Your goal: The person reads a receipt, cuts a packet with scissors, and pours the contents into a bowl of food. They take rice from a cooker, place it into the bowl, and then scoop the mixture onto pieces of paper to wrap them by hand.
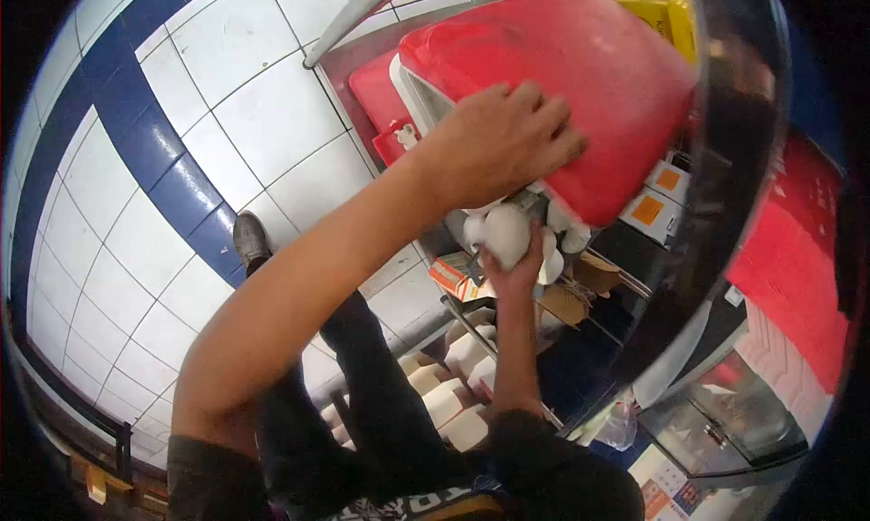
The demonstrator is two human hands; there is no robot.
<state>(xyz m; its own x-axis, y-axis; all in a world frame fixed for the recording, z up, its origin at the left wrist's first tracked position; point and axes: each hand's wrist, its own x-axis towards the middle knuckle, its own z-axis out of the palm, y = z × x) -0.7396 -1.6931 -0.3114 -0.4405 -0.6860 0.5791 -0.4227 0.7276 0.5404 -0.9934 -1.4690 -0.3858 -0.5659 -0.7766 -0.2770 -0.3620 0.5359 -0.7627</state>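
Note:
My left hand (512, 140) reaches over the near edge of a large red lid (553, 77). Its fingers are bent and blurred, and its thumb is hidden, so its hold on the lid is unclear. Just below it, my right hand (515, 267) is wrapped round a smooth white rounded object (506, 235), close to the lid's lower edge. Other white pieces lie around that object, partly hidden by my hands. Part of a white container (412, 100) shows under the left side of the lid.
An orange-and-white box (460, 279) and torn cardboard (569, 302) lie near my right hand. Several pale containers (446, 401) stand below, beside my legs. Boxes with orange labels (648, 210) are at the right, past a dark curved bar (716, 177). White tiled floor (245, 41) spans the left.

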